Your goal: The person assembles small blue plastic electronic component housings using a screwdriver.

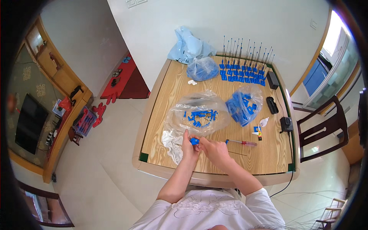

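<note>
Near the table's front edge, a small blue plastic part (pixel 194 141) is gripped in my left hand (pixel 189 150), its thumb pointing away from me. My right hand (pixel 215 150) is closed in a pinch against the part's right side; whatever its fingertips hold is hidden. Just right of that hand lies a screwdriver (pixel 249 143) with a red handle, its shaft toward my knuckles, where a bit of blue shows. Beyond my hands, a clear plastic bag (pixel 177 111) lies spread open with small blue pieces and brass-coloured bits (pixel 201 117) in it.
A bag of blue parts (pixel 245 109) sits to the right, near a glue tube (pixel 259 134) and a white nozzle bottle (pixel 264 122). Blue blocks with upright springs and rods (pixel 243 71) stand in rows at the back. A crumpled white cloth (pixel 172 147) lies at left. A cable (pixel 288 186) hangs off the right edge.
</note>
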A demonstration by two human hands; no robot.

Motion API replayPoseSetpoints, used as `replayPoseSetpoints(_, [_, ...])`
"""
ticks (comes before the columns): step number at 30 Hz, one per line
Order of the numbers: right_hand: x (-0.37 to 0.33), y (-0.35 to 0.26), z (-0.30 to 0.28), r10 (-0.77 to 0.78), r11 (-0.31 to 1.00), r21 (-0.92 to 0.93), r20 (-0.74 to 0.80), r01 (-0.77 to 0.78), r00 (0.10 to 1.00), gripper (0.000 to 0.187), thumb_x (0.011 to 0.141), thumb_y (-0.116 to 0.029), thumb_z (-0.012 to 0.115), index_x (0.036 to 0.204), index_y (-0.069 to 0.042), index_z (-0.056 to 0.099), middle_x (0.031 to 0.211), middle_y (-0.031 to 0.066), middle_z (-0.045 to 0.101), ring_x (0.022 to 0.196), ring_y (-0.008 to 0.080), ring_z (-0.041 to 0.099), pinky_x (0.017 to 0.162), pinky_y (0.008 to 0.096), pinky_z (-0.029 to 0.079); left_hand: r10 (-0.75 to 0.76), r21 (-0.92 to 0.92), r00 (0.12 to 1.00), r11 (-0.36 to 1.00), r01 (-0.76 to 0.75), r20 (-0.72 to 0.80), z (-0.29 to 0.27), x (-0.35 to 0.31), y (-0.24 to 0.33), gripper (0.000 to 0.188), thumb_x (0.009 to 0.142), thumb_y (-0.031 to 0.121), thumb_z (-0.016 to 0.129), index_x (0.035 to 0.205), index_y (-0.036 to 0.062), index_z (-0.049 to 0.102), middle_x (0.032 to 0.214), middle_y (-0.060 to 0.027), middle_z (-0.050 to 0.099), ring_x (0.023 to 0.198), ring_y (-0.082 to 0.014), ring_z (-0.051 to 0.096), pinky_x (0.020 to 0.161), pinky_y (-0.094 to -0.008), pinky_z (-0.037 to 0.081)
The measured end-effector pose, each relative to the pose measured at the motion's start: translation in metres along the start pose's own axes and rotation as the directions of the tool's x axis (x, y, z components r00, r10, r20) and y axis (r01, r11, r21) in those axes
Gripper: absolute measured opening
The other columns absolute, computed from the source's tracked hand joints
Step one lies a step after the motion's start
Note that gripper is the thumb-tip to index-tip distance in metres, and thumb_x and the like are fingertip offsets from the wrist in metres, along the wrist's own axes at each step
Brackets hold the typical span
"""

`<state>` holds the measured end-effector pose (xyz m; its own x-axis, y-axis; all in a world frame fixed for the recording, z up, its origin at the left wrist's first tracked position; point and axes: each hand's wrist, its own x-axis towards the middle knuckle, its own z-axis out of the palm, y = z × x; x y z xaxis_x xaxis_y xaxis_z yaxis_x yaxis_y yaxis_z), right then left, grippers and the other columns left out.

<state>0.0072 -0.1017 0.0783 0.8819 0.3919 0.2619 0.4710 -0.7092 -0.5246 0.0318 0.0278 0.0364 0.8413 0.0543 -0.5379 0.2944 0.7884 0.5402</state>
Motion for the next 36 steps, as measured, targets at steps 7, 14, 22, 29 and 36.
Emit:
replayPoseSetpoints(7, [0.004,0.004,-0.004,0.055,0.998,-0.042,-0.002,-0.055,0.998,0.007,0.09,-0.018,0.055,0.09,-0.011,0.053,0.072,0.0117,0.064,0.065,0.0343,0.062,0.053,0.0452,0.047,0.134,0.173,0.99,0.975,-0.141,0.051,0.011,-0.015,-0.005,0.036,0.093,0.043,0.053,0.077,0.0115,0.05,0.057,-0.0017,0.049,0.043,-0.0132,0.045,0.036,-0.0244,0.031])
replayPoseSetpoints(14, [0.0,-0.001,0.002,0.008,1.0,0.006,-0.063,-0.007,0.998,0.007,0.091,-0.019,0.054,0.091,-0.012,0.054,0.066,0.0126,0.063,0.062,0.0349,0.062,0.051,0.0455,0.046,0.206,0.027,0.976,0.978,-0.208,0.068,0.004,-0.001,-0.007,0.029,0.092,0.035,0.058,0.078,0.0116,0.047,0.059,-0.0008,0.045,0.043,-0.0097,0.042,0.036,-0.0235,0.029])
replayPoseSetpoints(22, [0.001,-0.006,0.007,0.083,0.996,0.029,-0.074,-0.081,0.994,0.006,0.09,-0.018,0.054,0.088,-0.013,0.055,0.067,0.0107,0.064,0.061,0.0334,0.063,0.051,0.0442,0.047,0.24,0.06,0.97,0.968,-0.242,0.035,0.005,-0.007,-0.007,0.033,0.094,0.039,0.046,0.075,0.0127,0.047,0.06,0.0007,0.046,0.043,-0.0074,0.041,0.036,-0.0222,0.028])
replayPoseSetpoints(29, [0.003,-0.016,0.001,0.03,0.998,0.051,-0.117,-0.024,0.993,0.006,0.091,-0.019,0.053,0.088,-0.013,0.054,0.069,0.01,0.064,0.061,0.0328,0.063,0.051,0.0441,0.047,0.364,0.164,0.931,0.92,-0.355,-0.031,0.012,-0.007,-0.008,0.031,0.095,0.037,0.042,0.076,0.0123,0.046,0.061,0.0002,0.045,0.048,-0.0079,0.041,0.039,-0.0232,0.029])
replayPoseSetpoints(36, [0.005,-0.017,0.004,0.038,0.999,-0.017,-0.111,-0.04,0.993,0.009,0.091,-0.02,0.054,0.086,-0.012,0.053,0.065,0.0098,0.063,0.059,0.0329,0.062,0.049,0.0447,0.046,0.433,0.19,0.901,0.887,-0.42,-0.031,0.009,-0.004,-0.011,0.027,0.096,0.032,0.042,0.077,0.0123,0.044,0.061,0.0007,0.042,0.047,-0.0073,0.039,0.039,-0.0226,0.03])
